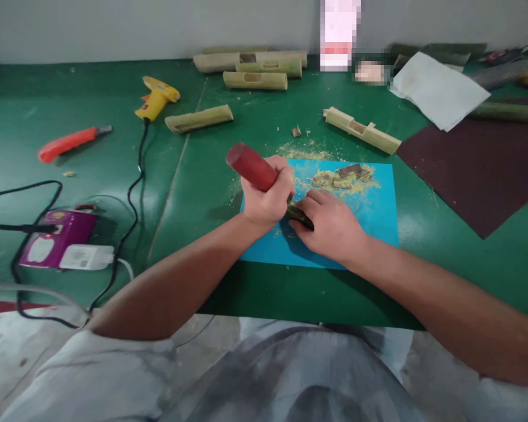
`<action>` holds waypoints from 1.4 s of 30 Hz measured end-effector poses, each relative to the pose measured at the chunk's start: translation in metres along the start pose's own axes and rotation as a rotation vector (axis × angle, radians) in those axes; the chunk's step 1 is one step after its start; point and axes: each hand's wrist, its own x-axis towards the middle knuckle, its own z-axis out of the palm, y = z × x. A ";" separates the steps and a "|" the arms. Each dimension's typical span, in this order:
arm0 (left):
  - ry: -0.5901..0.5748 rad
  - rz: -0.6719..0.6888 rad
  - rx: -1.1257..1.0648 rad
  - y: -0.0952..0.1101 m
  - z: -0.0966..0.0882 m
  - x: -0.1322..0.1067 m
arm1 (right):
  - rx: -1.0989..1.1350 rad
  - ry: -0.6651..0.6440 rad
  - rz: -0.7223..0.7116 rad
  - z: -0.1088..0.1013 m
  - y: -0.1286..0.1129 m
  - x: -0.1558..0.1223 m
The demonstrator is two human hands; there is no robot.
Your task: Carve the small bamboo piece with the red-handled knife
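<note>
My left hand [267, 196] is wrapped around a red tool handle [250, 167] that sticks up and to the left; the tool's working end is hidden behind my fingers. My right hand [330, 225] lies over a dark, narrow piece [300, 215] and presses it down on a blue mat [378, 217]. Both hands meet over the mat's left part. Yellowish shavings and small brown chips [345, 176] lie on the mat just beyond my hands.
Several cut bamboo sections [255, 80] lie at the back, with one [361, 130] near the mat. A yellow glue gun [156, 98], an orange utility knife [73, 142], a purple device with cables [59, 237], dark sandpaper [479, 170] and white paper [437, 91] sit around.
</note>
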 end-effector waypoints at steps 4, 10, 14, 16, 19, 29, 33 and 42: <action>0.126 -0.067 -0.011 -0.007 0.003 0.001 | -0.008 0.014 0.015 -0.001 0.001 -0.001; 0.143 -0.117 -0.072 -0.007 0.008 0.003 | -0.044 0.018 0.014 -0.001 0.001 -0.001; 0.140 -0.128 -0.150 -0.002 0.009 0.000 | -0.046 0.009 0.018 -0.002 0.000 -0.002; 0.131 -0.116 -0.143 -0.002 0.009 -0.001 | -0.052 -0.006 0.025 -0.003 -0.001 -0.002; 0.122 -0.103 -0.098 -0.001 0.010 0.000 | -0.054 -0.011 0.026 -0.003 -0.001 -0.002; 0.031 -0.059 -0.059 0.001 0.007 0.001 | 0.006 -0.015 0.039 0.000 -0.004 -0.003; 0.160 -0.120 -0.170 -0.009 0.005 0.004 | -0.030 -0.035 0.063 -0.003 -0.004 -0.002; 0.089 -0.042 -0.040 0.002 0.012 -0.001 | -0.035 0.013 0.018 -0.002 -0.001 -0.003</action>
